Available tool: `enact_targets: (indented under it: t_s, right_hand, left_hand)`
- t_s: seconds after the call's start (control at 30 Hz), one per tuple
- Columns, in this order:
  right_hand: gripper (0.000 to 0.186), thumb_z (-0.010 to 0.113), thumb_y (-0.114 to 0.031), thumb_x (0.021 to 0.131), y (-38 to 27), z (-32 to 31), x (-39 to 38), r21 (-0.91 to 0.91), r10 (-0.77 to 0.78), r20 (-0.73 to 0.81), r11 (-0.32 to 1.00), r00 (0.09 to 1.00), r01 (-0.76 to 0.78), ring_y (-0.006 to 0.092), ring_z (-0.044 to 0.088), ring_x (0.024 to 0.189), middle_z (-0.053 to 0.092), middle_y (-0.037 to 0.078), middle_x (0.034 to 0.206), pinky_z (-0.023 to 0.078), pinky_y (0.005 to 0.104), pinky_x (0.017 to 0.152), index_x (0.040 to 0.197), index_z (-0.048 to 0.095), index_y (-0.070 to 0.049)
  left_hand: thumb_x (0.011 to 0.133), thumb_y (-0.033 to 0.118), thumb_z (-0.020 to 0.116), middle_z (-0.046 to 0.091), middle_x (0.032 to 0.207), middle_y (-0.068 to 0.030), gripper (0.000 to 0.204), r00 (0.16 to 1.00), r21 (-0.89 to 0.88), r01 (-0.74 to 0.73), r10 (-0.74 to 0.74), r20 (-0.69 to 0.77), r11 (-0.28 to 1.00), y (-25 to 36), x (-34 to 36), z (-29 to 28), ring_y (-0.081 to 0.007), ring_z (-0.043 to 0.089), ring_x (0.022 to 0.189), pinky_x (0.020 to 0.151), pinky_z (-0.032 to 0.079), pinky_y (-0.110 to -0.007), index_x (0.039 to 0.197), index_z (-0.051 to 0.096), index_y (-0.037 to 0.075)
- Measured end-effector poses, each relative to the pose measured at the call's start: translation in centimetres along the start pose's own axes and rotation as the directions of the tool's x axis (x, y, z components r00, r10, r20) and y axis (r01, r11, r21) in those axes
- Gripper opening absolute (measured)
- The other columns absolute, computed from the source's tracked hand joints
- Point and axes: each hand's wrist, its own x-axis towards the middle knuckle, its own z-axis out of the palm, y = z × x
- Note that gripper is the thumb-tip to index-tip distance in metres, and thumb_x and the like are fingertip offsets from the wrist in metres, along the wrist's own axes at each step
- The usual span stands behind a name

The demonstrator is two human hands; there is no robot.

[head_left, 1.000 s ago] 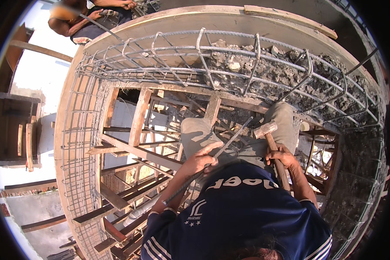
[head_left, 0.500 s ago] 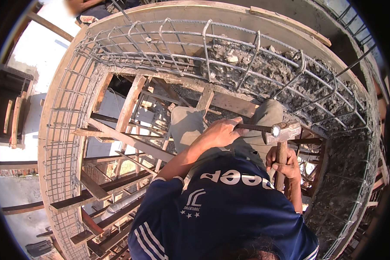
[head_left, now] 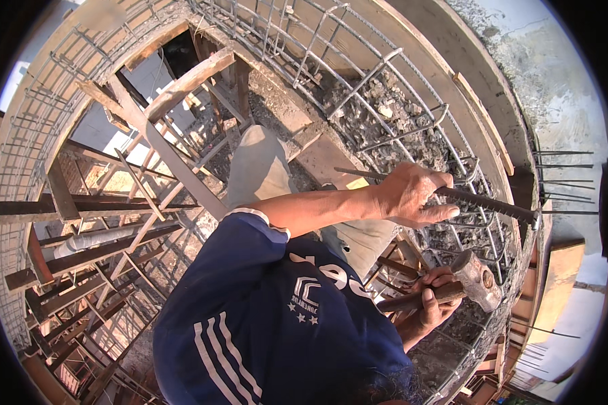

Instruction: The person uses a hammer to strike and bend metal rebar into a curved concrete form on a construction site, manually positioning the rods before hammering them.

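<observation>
My left hand [head_left: 415,196] is closed round a dark ribbed steel bar [head_left: 490,204], held out over my lap toward the right. Its left end [head_left: 358,173] narrows past my wrist; the thick end reaches over the concrete channel. Lower down, my right hand [head_left: 431,312] grips a sledgehammer [head_left: 478,280] by its wooden handle, close under the worn metal head. The hammer head is apart from the bar, below it. Rough grey concrete [head_left: 385,111] lies inside the curved rebar cage [head_left: 398,52] beyond my left hand.
Curved formwork [head_left: 412,34] borders the cage. On the left, wooden beams and props [head_left: 162,142] cross an opening with a lower level beneath. Thin bars [head_left: 567,182] stick out at the far right, above a wooden board [head_left: 557,287]. My knees [head_left: 260,162] are in the middle.
The view has swung to the right. My left hand has carried the bar rightward, and it now shows more of its length. The hammer has tilted from upright to nearly level, its head pointing right.
</observation>
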Motion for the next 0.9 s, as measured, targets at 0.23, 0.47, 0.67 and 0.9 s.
enact_targets:
  t_s: [0.23,0.47,0.67,0.9]
  right_hand:
    - [0.040,0.082,-0.019,0.073,-1.7,0.8,2.4,-0.060,-0.253,-0.057,0.966,0.966,0.250,0.0192,0.057,0.056,0.054,0.017,0.085,0.053,0.0296,0.048,0.092,0.053,0.001]
    - [0.038,0.080,-0.018,0.074,-2.0,1.1,3.7,-0.036,-0.250,-0.050,0.968,0.967,0.248,0.0182,0.056,0.052,0.054,0.016,0.084,0.051,0.0271,0.045,0.091,0.051,0.000]
    - [0.035,0.076,-0.017,0.079,-3.9,0.6,5.3,-0.056,-0.398,0.026,0.915,0.917,0.399,0.0175,0.054,0.051,0.052,0.016,0.086,0.051,0.0266,0.045,0.093,0.049,0.001]
    - [0.040,0.072,-0.022,0.086,-9.2,-2.1,5.8,-0.262,-0.546,0.058,0.800,0.836,0.540,0.0143,0.052,0.054,0.050,0.018,0.093,0.048,0.0268,0.047,0.109,0.052,0.005]
  left_hand:
    - [0.079,0.027,0.078,0.055,0.057,-0.0075,0.034,0.932,0.221,-0.209,0.263,-0.248,0.952,-3.8,2.2,-0.6,-0.0296,0.060,0.053,0.049,0.046,-0.040,0.062,0.055,0.009]
    - [0.079,0.027,0.074,0.053,0.054,-0.0092,0.037,0.949,0.203,-0.100,0.155,-0.273,0.974,-5.3,1.6,-1.9,-0.0308,0.058,0.050,0.048,0.043,-0.040,0.058,0.050,0.009]
    - [0.081,0.026,0.071,0.050,0.053,-0.0099,0.037,0.946,0.164,-0.193,0.228,-0.231,0.967,-3.4,2.0,-2.3,-0.0323,0.057,0.051,0.048,0.043,-0.041,0.056,0.050,0.009]
    - [0.080,0.030,0.074,0.057,0.056,-0.0111,0.030,0.942,0.243,-0.082,0.155,-0.299,0.967,-7.4,4.8,-2.6,-0.0335,0.061,0.055,0.051,0.045,-0.042,0.063,0.061,0.009]
